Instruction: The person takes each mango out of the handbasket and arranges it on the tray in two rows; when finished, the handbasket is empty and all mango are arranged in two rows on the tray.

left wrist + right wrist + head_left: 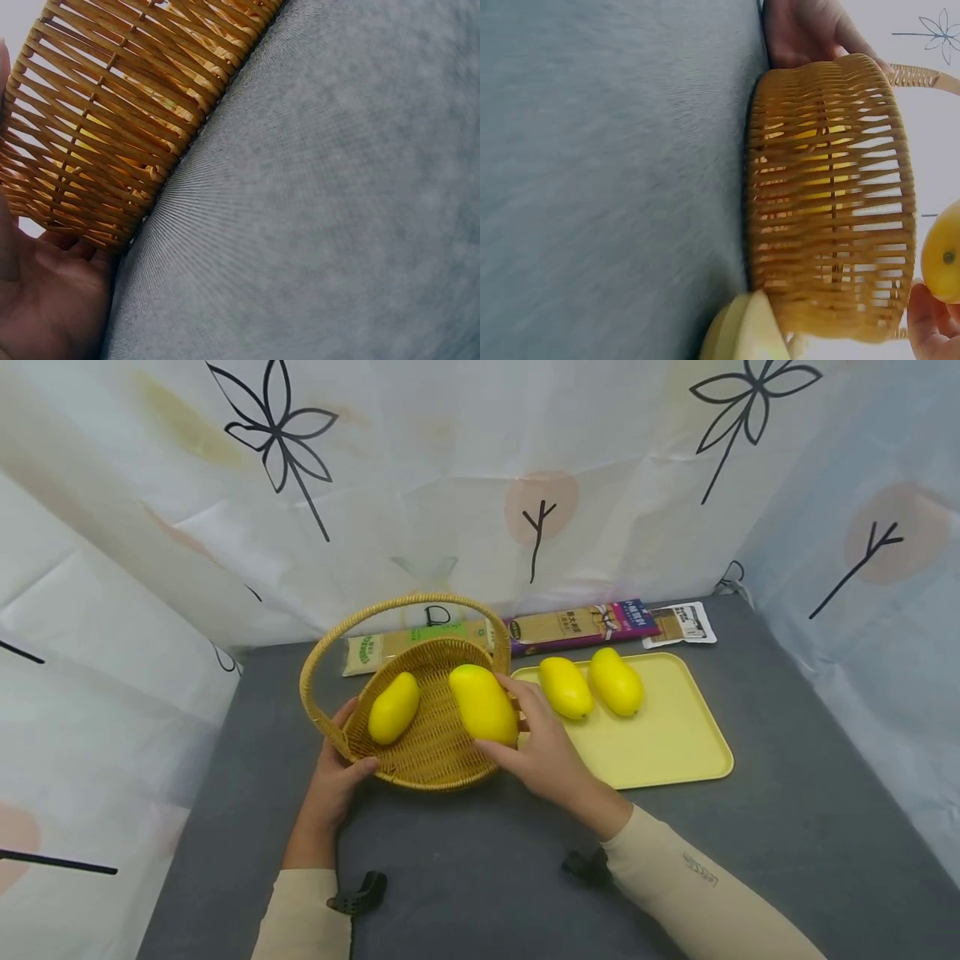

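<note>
My left hand (pixel 339 781) grips the left side of a woven wicker basket (pixel 431 768), thumb over the rim near the foot of its arched handle. In the left wrist view the fingers (pixel 75 251) lie against the basket's lower side. One yellow mango (pixel 393 708) lies inside, toward the left. My right hand (pixel 543 739) holds a second mango (pixel 483 706) between thumb and fingers, over the basket's right part. The right wrist view has this mango (pixel 941 255) above rim height. Two more mangoes (pixel 566 687) (pixel 617 682) lie side by side on a yellow tray (pixel 660 752).
Behind the basket lie a green-labelled noodle packet (pixel 367 653), a purple noodle packet (pixel 570 627) and a small brown-and-white packet (pixel 682 623). The tray's left edge adjoins the basket. Patterned white cloth (pixel 450 485) walls the back and sides of the grey table (pixel 465 877).
</note>
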`<state>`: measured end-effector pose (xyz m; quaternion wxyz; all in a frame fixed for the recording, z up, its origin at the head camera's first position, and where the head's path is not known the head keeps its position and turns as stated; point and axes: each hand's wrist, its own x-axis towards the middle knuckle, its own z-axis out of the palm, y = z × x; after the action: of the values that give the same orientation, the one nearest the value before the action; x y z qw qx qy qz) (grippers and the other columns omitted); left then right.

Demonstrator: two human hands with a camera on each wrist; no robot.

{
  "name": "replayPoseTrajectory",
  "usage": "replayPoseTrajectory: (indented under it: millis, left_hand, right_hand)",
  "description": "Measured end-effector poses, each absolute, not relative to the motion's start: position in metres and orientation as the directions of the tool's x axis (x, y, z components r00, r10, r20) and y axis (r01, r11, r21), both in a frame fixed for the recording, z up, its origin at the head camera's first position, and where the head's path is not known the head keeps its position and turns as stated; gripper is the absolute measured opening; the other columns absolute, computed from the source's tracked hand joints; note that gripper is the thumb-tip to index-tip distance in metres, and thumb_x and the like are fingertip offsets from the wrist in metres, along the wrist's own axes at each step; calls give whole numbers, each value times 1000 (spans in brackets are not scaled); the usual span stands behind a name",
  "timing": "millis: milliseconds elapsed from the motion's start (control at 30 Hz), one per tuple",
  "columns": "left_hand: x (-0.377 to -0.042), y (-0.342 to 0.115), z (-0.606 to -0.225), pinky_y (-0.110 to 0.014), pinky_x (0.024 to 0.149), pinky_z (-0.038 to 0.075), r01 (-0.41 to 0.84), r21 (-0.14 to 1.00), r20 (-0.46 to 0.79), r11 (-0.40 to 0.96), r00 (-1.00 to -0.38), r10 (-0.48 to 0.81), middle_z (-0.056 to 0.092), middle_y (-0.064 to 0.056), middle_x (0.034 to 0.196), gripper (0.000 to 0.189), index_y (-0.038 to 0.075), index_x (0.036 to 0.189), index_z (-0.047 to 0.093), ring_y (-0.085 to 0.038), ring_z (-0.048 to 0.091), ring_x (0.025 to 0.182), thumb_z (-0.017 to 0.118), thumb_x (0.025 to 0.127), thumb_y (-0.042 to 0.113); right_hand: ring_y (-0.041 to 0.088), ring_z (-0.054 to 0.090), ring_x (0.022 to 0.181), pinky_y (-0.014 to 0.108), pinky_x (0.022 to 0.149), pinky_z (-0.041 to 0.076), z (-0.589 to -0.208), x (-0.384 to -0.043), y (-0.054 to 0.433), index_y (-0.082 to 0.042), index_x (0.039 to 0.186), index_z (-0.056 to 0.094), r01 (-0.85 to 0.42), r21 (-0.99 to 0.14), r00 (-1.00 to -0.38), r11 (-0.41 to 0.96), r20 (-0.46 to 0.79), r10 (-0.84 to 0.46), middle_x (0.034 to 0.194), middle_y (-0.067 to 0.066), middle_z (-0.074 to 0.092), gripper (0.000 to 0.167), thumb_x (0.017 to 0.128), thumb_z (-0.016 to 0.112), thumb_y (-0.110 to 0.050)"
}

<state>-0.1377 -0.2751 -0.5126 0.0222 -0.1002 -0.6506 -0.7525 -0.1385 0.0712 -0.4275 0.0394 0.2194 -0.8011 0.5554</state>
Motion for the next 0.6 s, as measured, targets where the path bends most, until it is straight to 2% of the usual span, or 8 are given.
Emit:
replayPoseTrajectory:
  millis: [200,600]
  left_hand:
    - [-136,-274,-511,-29,115,37,159,975,174,-152,-981,88,33,-15,172,94,16,173,31,-23,41,147,81,96,-5]
    - [-136,-276,-512,-29,114,37,150,976,166,-157,-981,97,31,-13,173,95,19,173,29,-22,40,148,84,97,6]
  right_hand:
    - [30,55,130,54,99,55,-432,-127,92,-6,163,44,-357,-868,-919,345,261,-295,154,13,51,84,94,90,-20]
    - [32,53,129,55,98,55,-449,-116,130,-7,163,44,-288,-865,-942,411,177,-287,154,13,51,85,93,91,-20]
